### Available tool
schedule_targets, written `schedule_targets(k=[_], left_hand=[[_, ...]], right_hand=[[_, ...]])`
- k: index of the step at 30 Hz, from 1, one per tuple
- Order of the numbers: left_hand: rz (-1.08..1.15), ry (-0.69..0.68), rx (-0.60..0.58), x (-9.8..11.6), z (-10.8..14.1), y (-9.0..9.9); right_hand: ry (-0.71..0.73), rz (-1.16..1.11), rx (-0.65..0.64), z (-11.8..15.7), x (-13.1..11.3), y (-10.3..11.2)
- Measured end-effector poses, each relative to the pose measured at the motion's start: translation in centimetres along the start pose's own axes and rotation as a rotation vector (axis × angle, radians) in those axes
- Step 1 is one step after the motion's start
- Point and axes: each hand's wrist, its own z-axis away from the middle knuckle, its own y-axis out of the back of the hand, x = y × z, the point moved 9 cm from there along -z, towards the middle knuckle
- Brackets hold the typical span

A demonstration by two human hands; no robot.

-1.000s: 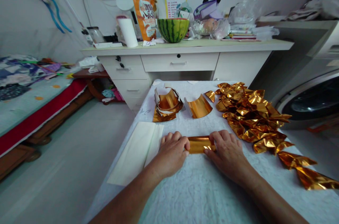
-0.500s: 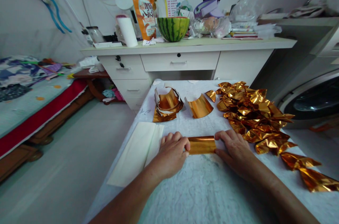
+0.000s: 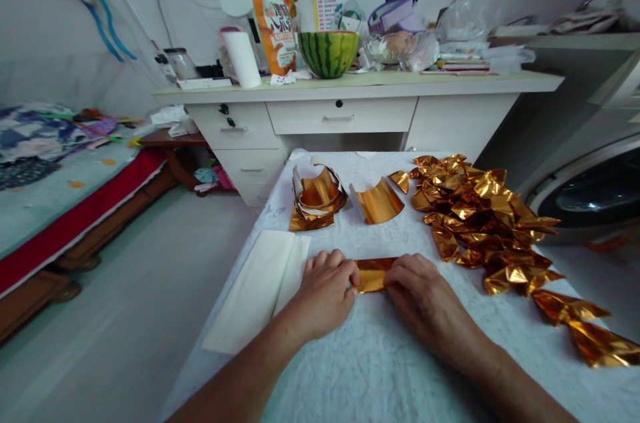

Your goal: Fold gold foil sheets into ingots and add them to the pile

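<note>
A flat strip of gold foil paper (image 3: 373, 275) lies on the cloth-covered table between my hands. My left hand (image 3: 326, 290) grips its left end, thumb and fingers pressed together. Over the right part of the foil rests my right hand (image 3: 419, 293), its fingers bent and closed on the paper, hiding that end. Beneath and beside my left forearm is a stack of white paper (image 3: 255, 290). Beyond my hands stand a curled stack of gold foil sheets (image 3: 319, 191) and a single curved foil sheet (image 3: 379, 202).
To the right spreads a heap of folded gold foil pieces (image 3: 470, 210), trailing toward the near right edge. Behind the table (image 3: 340, 370) is a white desk (image 3: 345, 113) bearing a halved watermelon (image 3: 329, 55) and an orange bag (image 3: 275, 26). A washing machine (image 3: 595, 170) stands at right, a bed (image 3: 75, 203) at left.
My right hand has slid left along the foil and covers its right end, so less gold shows between the hands. My left hand has stayed in place.
</note>
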Motion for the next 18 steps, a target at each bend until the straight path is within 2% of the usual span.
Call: schedule_targets(k=[5, 9, 18], left_hand=[[0.007, 0.004, 0.006, 0.1, 0.0, 0.1], [0.022, 0.006, 0.029, 0.0, 0.0, 0.2], [0.099, 0.002, -0.009, -0.7, -0.1, 0.6]], right_hand=[[-0.058, 0.0, -0.091, -0.3, 0.3, -1.9], [-0.076, 0.017, -0.099, -0.3, 0.8, -2.0], [-0.081, -0.039, -0.087, -0.3, 1.2, -2.0]])
